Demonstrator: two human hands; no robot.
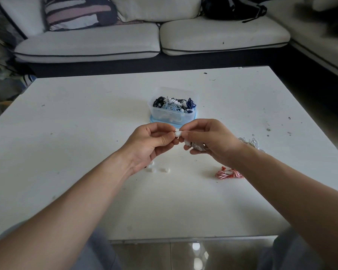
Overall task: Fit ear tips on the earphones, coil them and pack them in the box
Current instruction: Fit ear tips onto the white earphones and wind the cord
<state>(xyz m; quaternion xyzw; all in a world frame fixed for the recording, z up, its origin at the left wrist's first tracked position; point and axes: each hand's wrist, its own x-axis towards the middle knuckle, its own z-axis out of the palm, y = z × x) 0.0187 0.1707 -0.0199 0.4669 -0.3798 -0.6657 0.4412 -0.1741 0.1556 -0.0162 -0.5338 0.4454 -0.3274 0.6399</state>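
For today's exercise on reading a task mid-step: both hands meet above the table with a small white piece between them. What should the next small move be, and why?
Probably press the ear tip fully onto the earbud. The left hand and right hand pinch it between fingertips, spare tips wait on the table, and the box already holds coiled sets.

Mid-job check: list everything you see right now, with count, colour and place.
table: one, white, under everything
box: one, clear with blue base, table centre, holding black, white, light blue and navy coiled earphones
ear tip: one, white, pinched between both hands
loose ear tips: at least three, white, on table below left hand
red-and-white cable: one bundle, beside right forearm
white cable: one tangle, behind right wrist
sofa: one, white, beyond table
left hand: pinching tip
right hand: pinching tip, holding an earphone
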